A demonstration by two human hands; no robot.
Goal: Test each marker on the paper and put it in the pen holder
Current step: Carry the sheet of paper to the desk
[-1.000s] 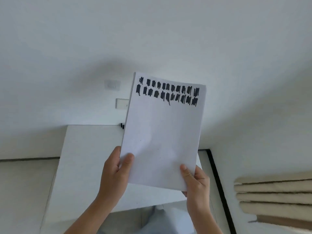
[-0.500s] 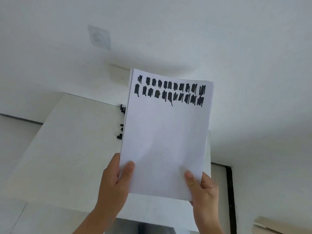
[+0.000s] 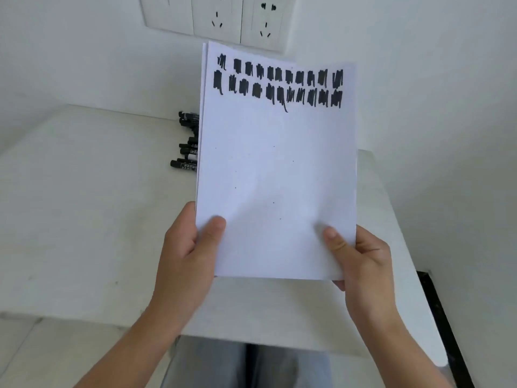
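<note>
I hold a thin stack of white paper (image 3: pixel 277 169) upright above the table, with two rows of black marker scribbles along its top. My left hand (image 3: pixel 187 253) grips its lower left corner, thumb on the front. My right hand (image 3: pixel 361 261) grips the lower right corner the same way. Several black markers (image 3: pixel 186 152) lie on the table behind the paper's left edge, mostly hidden by the sheet. No pen holder shows in view.
The white table (image 3: pixel 84 205) spreads to the left and under the paper, its front edge near my knees. White wall sockets (image 3: pixel 218 18) sit on the wall above. A black strip (image 3: pixel 442 323) runs along the floor at the right.
My view has tilted down and closer, so the table and sockets fill more of the frame. More markers show beside the paper. Both hands keep their grip.
</note>
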